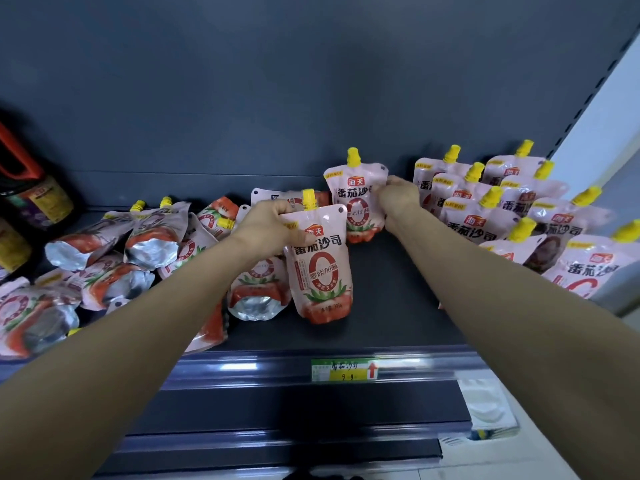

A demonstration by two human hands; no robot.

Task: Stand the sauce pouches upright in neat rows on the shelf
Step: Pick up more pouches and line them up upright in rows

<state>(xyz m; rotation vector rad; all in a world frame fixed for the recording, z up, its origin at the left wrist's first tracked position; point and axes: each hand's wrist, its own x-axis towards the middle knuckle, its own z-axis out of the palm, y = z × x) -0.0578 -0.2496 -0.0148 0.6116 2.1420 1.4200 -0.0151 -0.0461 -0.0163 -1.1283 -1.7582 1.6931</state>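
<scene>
My left hand [266,225] grips the top left corner of an upright pink sauce pouch [320,268] with a yellow cap, standing mid-shelf. My right hand [398,195] pinches the upper right edge of a second upright pouch [356,199] farther back. Several pouches [491,209] stand upright in rows at the right. Several more pouches [138,244] lie toppled in a heap at the left, silver bottoms showing. One fallen pouch [258,289] lies just left of the one my left hand holds.
The dark shelf [391,299] has a bare strip between the two held pouches and the right rows. A price tag [343,370] sits on the front rail. Dark bottles [38,199] stand at the far left. The shelf upright [588,98] bounds the right side.
</scene>
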